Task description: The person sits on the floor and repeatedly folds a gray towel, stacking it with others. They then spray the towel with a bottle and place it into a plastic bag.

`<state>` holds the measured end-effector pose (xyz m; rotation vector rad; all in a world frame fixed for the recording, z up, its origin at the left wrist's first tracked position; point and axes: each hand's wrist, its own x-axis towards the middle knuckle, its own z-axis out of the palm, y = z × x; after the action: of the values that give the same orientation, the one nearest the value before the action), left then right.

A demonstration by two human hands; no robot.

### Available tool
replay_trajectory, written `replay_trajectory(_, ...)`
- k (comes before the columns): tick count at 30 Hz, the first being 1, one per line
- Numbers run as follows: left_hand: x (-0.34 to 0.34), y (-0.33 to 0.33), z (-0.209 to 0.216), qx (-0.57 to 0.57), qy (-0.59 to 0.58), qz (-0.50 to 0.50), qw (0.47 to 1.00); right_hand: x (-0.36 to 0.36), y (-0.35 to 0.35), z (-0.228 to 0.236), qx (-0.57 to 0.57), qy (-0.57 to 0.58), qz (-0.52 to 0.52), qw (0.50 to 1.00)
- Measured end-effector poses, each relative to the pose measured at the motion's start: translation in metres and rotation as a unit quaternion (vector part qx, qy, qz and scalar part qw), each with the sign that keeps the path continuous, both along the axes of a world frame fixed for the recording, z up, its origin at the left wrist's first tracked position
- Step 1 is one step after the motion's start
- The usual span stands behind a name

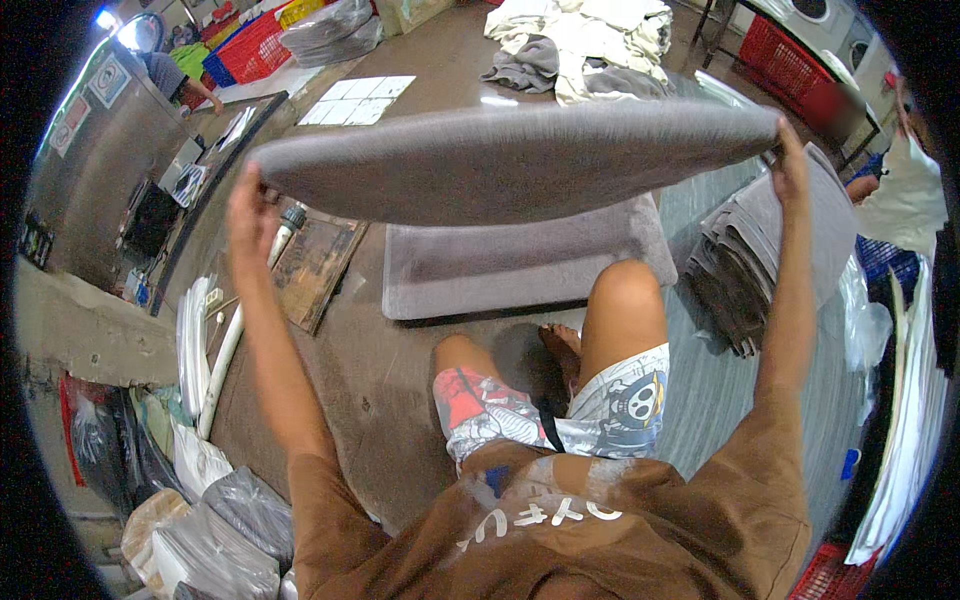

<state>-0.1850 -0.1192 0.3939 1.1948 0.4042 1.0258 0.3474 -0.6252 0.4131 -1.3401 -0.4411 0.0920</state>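
Observation:
A grey cloth (500, 165), thick like a towel or bath mat, is stretched wide in the air in front of me. My left hand (252, 215) grips its left end, and my right hand (790, 165) pinches its right corner. The cloth sags between them and its top edge is smeared by motion. Below it, a second grey cloth piece (520, 265) lies flat near my knees, partly hidden by the raised one. Close to my right forearm stands a stack of folded grey cloths (745, 250).
White and grey cloths (580, 45) are heaped at the far side. A wooden board (318, 262) and white pipes (222, 370) lie left. Plastic-wrapped bundles (225, 545) sit at lower left. Red baskets (785, 60) stand far right; another person's arm (195, 88) shows at far left.

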Motion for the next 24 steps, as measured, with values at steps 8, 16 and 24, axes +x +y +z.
replay_trajectory(8, -0.028, 0.004, 0.052, 0.066, 0.115, 0.076, 0.988, 0.005, -0.028, 0.025, -0.126, -0.113, -0.001, 0.986)
replay_trajectory(16, 0.05, 0.066, 0.035, 0.085, 0.077, 0.206, 0.972, 0.076, 0.03, -0.006, -0.041, -0.16, -0.204, 0.965)
replay_trajectory(24, 0.034, 0.01, 0.063, 0.13, -0.004, 0.123, 0.984, 0.062, 0.009, 0.044, 0.142, -0.093, -0.051, 0.984)
